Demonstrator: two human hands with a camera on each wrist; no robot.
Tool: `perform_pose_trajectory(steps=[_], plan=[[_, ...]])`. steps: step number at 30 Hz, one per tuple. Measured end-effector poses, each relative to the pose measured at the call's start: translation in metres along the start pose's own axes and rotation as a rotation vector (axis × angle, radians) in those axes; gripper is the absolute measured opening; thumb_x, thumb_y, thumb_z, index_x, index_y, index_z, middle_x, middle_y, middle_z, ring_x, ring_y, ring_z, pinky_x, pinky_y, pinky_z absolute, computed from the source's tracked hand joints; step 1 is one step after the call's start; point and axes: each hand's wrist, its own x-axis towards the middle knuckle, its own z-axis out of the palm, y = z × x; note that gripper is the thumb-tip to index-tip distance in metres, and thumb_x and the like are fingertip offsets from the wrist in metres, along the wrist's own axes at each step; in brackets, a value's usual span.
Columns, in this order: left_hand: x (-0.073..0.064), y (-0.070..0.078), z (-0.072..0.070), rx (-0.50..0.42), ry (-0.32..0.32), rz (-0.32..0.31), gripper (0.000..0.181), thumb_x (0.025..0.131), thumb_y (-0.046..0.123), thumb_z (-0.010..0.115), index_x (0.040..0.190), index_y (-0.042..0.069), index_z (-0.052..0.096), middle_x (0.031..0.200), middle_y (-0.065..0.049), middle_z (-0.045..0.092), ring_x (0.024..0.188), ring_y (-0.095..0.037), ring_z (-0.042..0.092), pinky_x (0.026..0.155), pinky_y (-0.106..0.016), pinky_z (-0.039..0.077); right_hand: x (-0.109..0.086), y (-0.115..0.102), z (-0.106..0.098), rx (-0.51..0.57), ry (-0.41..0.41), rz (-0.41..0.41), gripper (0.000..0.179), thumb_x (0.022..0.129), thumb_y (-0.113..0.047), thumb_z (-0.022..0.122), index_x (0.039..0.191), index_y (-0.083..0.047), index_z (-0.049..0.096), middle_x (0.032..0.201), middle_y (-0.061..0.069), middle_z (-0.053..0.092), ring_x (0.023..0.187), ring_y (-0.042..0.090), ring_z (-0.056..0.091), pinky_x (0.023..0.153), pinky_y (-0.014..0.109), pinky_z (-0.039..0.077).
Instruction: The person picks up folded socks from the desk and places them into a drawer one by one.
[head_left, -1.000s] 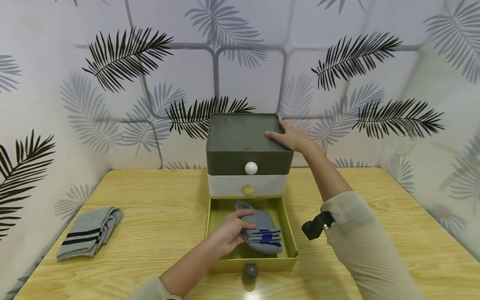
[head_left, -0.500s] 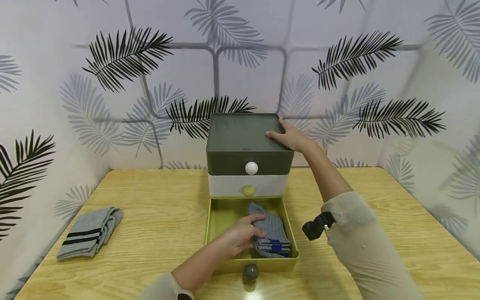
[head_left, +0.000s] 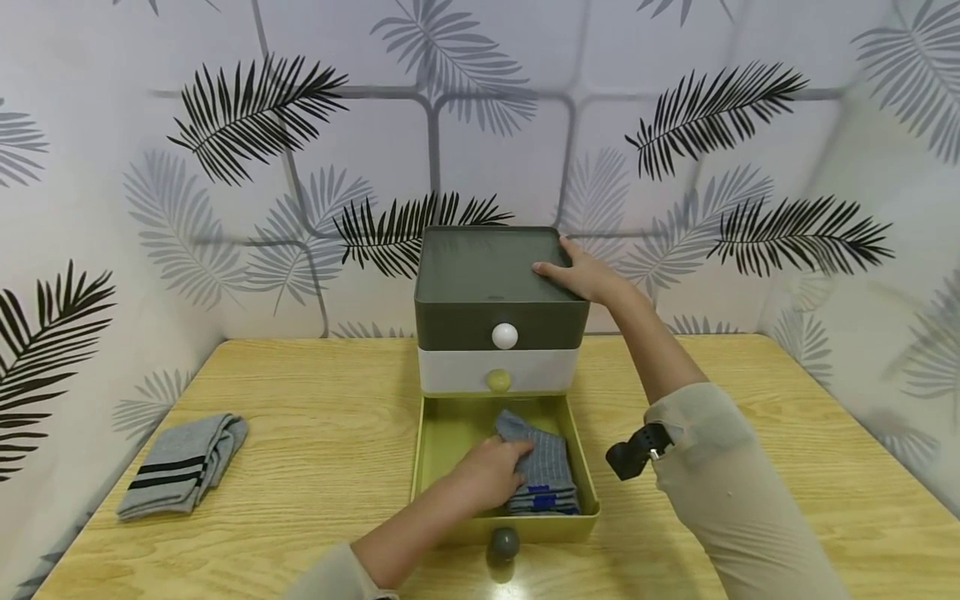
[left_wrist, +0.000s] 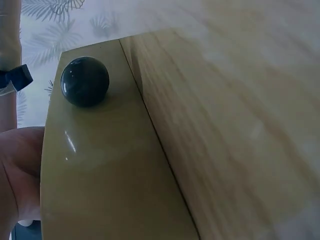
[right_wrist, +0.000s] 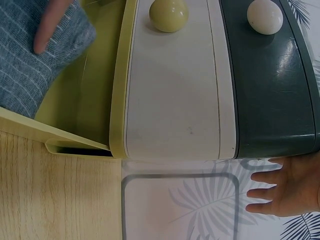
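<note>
A pair of folded grey ribbed socks [head_left: 549, 462] with blue marks lies at the right side of the pulled-out olive-yellow bottom drawer [head_left: 442, 425]. My left hand [head_left: 487, 473] reaches over the drawer front and touches the socks' left side. In the right wrist view a straight finger [right_wrist: 49, 25] rests on the grey knit. Up on the dark green top of the small drawer cabinet [head_left: 487, 267], my right hand [head_left: 588, 273] rests at the right edge, thumb on top. Its spread fingers show along the side in the right wrist view [right_wrist: 285, 185].
Another folded grey sock bundle [head_left: 176, 467] with black stripes lies on the wooden table [head_left: 315, 417] at the left. The cabinet's white middle drawer [head_left: 457, 371] and dark top drawer are closed. A dark round knob [left_wrist: 85, 81] sticks out from the bottom drawer's front. Leaf-patterned wall covering stands behind.
My left hand has moved right with the grey socks, which now lie flatter against the drawer's right side; its grip on them has loosened. My right hand has stayed on the cabinet top.
</note>
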Motion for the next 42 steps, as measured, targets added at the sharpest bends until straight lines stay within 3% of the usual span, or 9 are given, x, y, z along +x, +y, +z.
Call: perform_pose_trajectory(steps=[3,6,12,15,19,24,29,35,42], plan=[[-0.003,0.002,-0.003,0.061,0.014,-0.046,0.039,0.086,0.015,0.065,0.125,0.010,0.059,0.113,-0.014,0.061,0.098,-0.029,0.059,0.069,-0.035,0.052,0.000,-0.001,0.001,-0.005,-0.001,0.001,0.080,0.094,-0.049,0.040,0.148,-0.005,0.000,0.149,0.022,0.007,0.135,0.038,0.007,0.106,0.050,0.012],[-0.005,0.001,-0.006,0.078,0.033,-0.074,0.035,0.087,0.017,0.064,0.121,0.011,0.062,0.109,-0.013,0.064,0.092,-0.027,0.062,0.054,-0.030,0.051,0.000,-0.002,0.002,-0.003,-0.003,-0.002,0.080,0.094,-0.049,0.040,0.148,-0.005,0.000,0.150,0.022,0.007,0.135,0.038,0.007,0.106,0.050,0.012],[-0.012,-0.009,-0.027,-0.008,0.092,0.010,0.031,0.088,0.014,0.063,0.118,0.004,0.062,0.109,-0.013,0.063,0.102,-0.030,0.057,0.084,-0.039,0.047,0.000,-0.005,0.004,0.007,-0.008,-0.010,0.081,0.094,-0.049,0.040,0.148,-0.004,0.000,0.150,0.021,0.006,0.135,0.037,0.006,0.107,0.049,0.011],[-0.018,-0.014,-0.045,-0.086,0.129,0.012,0.033,0.090,0.015,0.061,0.121,0.005,0.060,0.111,-0.014,0.062,0.095,-0.030,0.060,0.078,-0.041,0.049,0.001,-0.004,0.003,0.016,-0.007,-0.007,0.081,0.094,-0.049,0.040,0.148,-0.005,-0.001,0.150,0.022,0.006,0.135,0.038,0.006,0.106,0.050,0.012],[-0.032,-0.028,-0.074,-0.166,0.201,-0.030,0.035,0.091,0.020,0.059,0.125,0.008,0.058,0.114,-0.012,0.061,0.094,-0.028,0.061,0.076,-0.042,0.049,0.000,-0.003,0.002,0.024,-0.003,-0.001,0.080,0.094,-0.049,0.040,0.148,-0.005,-0.001,0.150,0.022,0.006,0.135,0.037,0.006,0.107,0.049,0.011],[-0.060,-0.058,-0.109,-0.257,0.282,-0.074,0.037,0.094,0.022,0.055,0.128,0.007,0.054,0.113,-0.013,0.061,0.101,-0.029,0.058,0.082,-0.045,0.046,-0.002,-0.002,0.001,0.027,-0.011,-0.004,0.081,0.094,-0.049,0.040,0.148,-0.004,-0.002,0.149,0.023,0.006,0.135,0.037,0.006,0.107,0.049,0.011],[-0.094,-0.092,-0.135,-0.350,0.314,-0.069,0.046,0.096,0.032,0.050,0.135,0.008,0.047,0.121,-0.014,0.056,0.108,-0.033,0.053,0.083,-0.046,0.045,-0.002,-0.001,0.000,0.028,-0.017,-0.009,0.081,0.095,-0.048,0.039,0.148,-0.004,-0.003,0.149,0.023,0.006,0.135,0.038,0.006,0.106,0.050,0.011],[-0.125,-0.137,-0.145,-0.391,0.376,-0.034,0.049,0.096,0.033,0.050,0.138,0.010,0.043,0.128,-0.013,0.050,0.112,-0.031,0.049,0.090,-0.049,0.040,-0.002,-0.003,-0.001,0.033,-0.025,-0.015,0.080,0.095,-0.047,0.039,0.147,-0.004,-0.003,0.149,0.024,0.005,0.135,0.039,0.005,0.106,0.050,0.011],[-0.147,-0.190,-0.150,-0.269,0.404,-0.135,0.055,0.095,0.031,0.052,0.141,0.005,0.036,0.136,-0.025,0.037,0.122,-0.046,0.032,0.091,-0.061,0.029,-0.002,-0.002,-0.001,0.048,-0.029,-0.011,0.080,0.095,-0.047,0.039,0.147,-0.004,-0.004,0.149,0.024,0.004,0.135,0.039,0.005,0.106,0.051,0.011]])
